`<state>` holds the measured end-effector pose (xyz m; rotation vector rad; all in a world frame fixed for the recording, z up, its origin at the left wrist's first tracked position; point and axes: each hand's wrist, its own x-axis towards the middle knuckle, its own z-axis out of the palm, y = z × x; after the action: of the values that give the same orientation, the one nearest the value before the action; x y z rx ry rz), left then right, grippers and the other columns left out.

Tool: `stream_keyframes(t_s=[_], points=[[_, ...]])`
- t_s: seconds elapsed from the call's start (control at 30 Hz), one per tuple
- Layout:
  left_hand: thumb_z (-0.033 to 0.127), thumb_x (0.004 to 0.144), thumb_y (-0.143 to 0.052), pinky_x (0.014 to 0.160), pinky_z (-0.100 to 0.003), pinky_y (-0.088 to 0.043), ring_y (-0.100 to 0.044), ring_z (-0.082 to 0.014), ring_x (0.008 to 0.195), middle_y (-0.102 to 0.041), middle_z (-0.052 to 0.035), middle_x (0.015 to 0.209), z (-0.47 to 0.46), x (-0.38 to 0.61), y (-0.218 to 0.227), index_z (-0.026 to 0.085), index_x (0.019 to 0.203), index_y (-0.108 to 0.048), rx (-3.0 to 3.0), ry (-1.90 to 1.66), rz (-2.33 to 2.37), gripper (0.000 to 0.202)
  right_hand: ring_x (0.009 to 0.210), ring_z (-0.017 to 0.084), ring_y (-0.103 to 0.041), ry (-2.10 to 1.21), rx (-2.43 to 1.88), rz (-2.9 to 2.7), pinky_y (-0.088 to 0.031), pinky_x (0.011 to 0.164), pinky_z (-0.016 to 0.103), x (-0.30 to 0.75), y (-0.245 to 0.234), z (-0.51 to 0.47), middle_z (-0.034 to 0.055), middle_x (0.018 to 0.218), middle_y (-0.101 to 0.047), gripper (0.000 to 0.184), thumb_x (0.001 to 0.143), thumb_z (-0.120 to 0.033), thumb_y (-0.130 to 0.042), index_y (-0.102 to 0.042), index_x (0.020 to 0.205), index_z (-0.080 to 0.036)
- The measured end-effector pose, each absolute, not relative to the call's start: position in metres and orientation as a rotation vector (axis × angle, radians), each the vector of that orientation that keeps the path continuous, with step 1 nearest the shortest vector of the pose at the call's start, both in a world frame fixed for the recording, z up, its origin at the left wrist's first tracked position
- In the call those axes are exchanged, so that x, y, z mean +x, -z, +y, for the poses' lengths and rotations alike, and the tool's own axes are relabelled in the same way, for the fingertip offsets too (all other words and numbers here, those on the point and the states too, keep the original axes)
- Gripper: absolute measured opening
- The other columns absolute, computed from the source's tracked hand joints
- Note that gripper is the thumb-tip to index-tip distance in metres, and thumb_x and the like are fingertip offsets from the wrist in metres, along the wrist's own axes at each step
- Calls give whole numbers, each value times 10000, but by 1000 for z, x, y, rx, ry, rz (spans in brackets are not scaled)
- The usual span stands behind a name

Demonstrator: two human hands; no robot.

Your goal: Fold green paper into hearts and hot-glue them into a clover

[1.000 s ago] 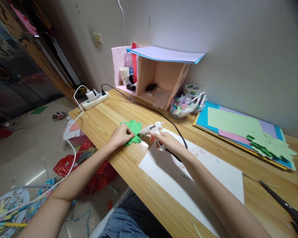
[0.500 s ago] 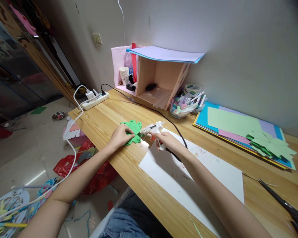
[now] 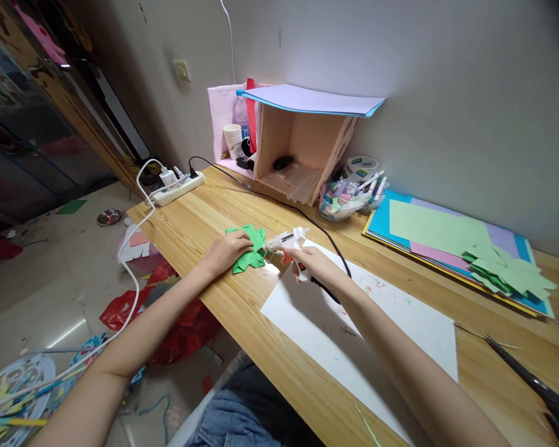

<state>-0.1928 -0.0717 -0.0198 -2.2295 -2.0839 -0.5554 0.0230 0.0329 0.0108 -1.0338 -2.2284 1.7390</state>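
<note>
Two hands work around green paper

A white sheet [image 3: 326, 335] lies beneath the right forearm, perhaps guarding the table [image 3: 242, 310]. The right hand [image 3: 319, 266] has its fingers wrapped around the glue gun [image 3: 282, 241], nozzle at the edge of the green cutout [image 3: 249, 261]. The left hand [image 3: 226, 251] rests its fingers on that cutout, seemingly steadying it; I cannot tell whether they pinch. Beyond, a black cord [image 3: 326, 233] could snag; a bowl of markers [image 3: 335, 208] stands near the box [image 3: 302, 139].

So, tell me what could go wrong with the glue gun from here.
Burn: the left hand is on the green paper, close to the nose of the glue gun, which may be hot.
Snag: the black cord runs across the table and bends beside the right hand, which grips the gun, so it could catch and jerk the nose off its spot.
</note>
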Motion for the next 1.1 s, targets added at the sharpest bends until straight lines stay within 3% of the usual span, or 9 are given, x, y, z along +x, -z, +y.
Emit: stream_keyframes(t_s=[0.17, 0.43, 0.5, 0.6, 0.7, 0.93, 1.1], points=[[282, 894, -407, 652, -249, -418, -569, -156, 791, -635, -50, 862, -70, -198, 22, 182, 857, -647, -2286, 411, -1888, 262, 624, 163, -538, -1753, -1010, -2229, -365, 671, 281, 24, -14, 32, 18, 449, -564, 390, 806, -426, -402, -613, 616, -158], [297, 889, -408, 735, -266, -442, -564, -154, 821, -610, -51, 866, -69, -196, 23, 172, 841, -609, -2262, 631, -1973, 241, 537, 153, -519, -1778, -1024, -2227, -369, 618, 282, 23, -11, 34, 21, 456, -561, 423, 808, -460, -399, -641, 659, -147], [298, 884, -416, 739, -272, -442, -564, -154, 822, -609, -49, 868, -69, -196, 23, 176, 838, -611, -2269, 672, -1996, 234, 556, 155, -525, -1778, -1007, -2217, -368, 627, 279, 23, -10, 34, 19, 462, -569, 414, 807, -463, -406, -652, 703, -147], [298, 873, -434, 760, -283, -439, -564, -157, 840, -610, -49, 875, -70, -197, 23, 180, 833, -620, -2280, 764, -2044, 224, 639, 168, -544, -1735, -1003, -2239, -364, 665, 275, 23, -7, 35, 36, 478, -584, 450, 806, -479, -402, -642, 616, -150], [306, 849, -477, 769, -287, -437, -563, -157, 840, -606, -48, 884, -72, -197, 21, 181, 818, -632, -2267, 898, -2141, 201, 658, 174, -545, -1725, -1016, -2254, -364, 669, 278, 23, -4, 34, 46, 475, -580, 487, 806, -490, -393, -610, 528, -154], [331, 728, -618, 740, -287, -453, -559, -159, 793, -589, -34, 822, -68, -193, 23, 177, 740, -648, -2144, 1179, -2410, 157, 592, 157, -539, -1793, -981, -2199, -374, 647, 270, 23, -11, 31, 19, 461, -568, 405, 812, -458, -411, -631, 666, -151], [320, 675, -651, 708, -282, -447, -552, -162, 773, -582, -27, 781, -63, -192, 27, 174, 711, -659, -2055, 1182, -2494, 150, 584, 160, -543, -1762, -1016, -2237, -378, 652, 279, 25, -12, 34, 26, 463, -565, 433, 814, -466, -401, -631, 616, -157]])
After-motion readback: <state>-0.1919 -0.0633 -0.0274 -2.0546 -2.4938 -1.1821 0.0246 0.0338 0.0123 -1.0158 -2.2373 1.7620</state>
